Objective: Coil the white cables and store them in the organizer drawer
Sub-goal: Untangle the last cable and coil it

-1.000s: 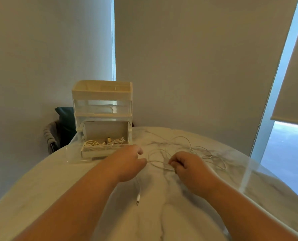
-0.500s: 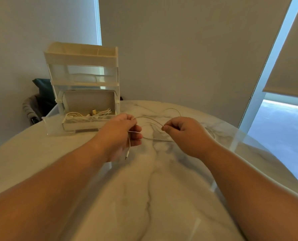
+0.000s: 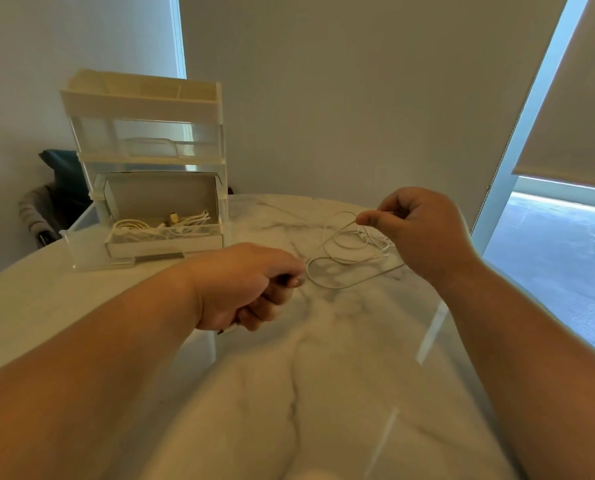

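A thin white cable [image 3: 349, 261] lies in loose loops on the marble table [image 3: 306, 393], strung between my two hands. My left hand [image 3: 251, 285] is closed around one end of it, with the plug tip poking out below the fist. My right hand [image 3: 417, 230] pinches the cable between thumb and forefinger, lifted a little above the table. The white organizer [image 3: 143, 133] stands at the back left. Its bottom drawer [image 3: 164, 242] is pulled out and holds other coiled white cables [image 3: 161, 225].
A dark chair back [image 3: 57, 188] shows behind the table at the far left. The table's curved edge runs close past my right arm, with floor and a tall window [image 3: 549, 220] beyond. A wall stands right behind the organizer.
My right hand has moved right and up, drawing the cable out into a wider loop. My left hand keeps its grip and has dropped slightly. The camera has tilted down.
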Motion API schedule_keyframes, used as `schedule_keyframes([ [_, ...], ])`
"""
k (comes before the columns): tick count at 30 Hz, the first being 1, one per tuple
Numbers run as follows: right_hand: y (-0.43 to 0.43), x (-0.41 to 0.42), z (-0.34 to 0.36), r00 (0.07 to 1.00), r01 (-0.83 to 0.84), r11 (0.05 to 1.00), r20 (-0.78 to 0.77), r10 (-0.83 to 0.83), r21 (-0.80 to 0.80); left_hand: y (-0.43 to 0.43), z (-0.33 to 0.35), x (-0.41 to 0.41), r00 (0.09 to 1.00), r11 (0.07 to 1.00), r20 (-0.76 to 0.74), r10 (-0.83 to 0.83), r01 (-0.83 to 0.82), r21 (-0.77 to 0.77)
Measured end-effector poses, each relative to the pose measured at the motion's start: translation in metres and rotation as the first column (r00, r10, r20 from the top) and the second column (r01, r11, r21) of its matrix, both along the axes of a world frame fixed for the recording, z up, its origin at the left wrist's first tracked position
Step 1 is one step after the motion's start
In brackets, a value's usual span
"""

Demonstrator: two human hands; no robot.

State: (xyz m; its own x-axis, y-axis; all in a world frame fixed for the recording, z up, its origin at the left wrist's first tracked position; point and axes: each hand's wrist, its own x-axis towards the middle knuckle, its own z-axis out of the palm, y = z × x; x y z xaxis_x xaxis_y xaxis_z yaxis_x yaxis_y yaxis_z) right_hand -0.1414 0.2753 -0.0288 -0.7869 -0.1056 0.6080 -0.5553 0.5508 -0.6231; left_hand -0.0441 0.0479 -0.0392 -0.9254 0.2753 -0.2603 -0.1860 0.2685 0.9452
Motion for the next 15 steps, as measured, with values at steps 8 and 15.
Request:
schedule_keyframes([
  [8, 0.012, -0.009, -0.007, 0.940, -0.199, 0.977, 0.267, 0.211, -0.071, -0.010, 0.008, 0.000, 0.991, 0.996, -0.121, 0.058, -0.049, 0.072],
  [15, -0.001, 0.000, -0.011, 0.775, -0.473, 0.870, 0.404, 0.485, -0.138, -0.020, -0.006, -0.014, 0.918, 0.945, -0.224, 0.327, -0.320, 0.066],
])
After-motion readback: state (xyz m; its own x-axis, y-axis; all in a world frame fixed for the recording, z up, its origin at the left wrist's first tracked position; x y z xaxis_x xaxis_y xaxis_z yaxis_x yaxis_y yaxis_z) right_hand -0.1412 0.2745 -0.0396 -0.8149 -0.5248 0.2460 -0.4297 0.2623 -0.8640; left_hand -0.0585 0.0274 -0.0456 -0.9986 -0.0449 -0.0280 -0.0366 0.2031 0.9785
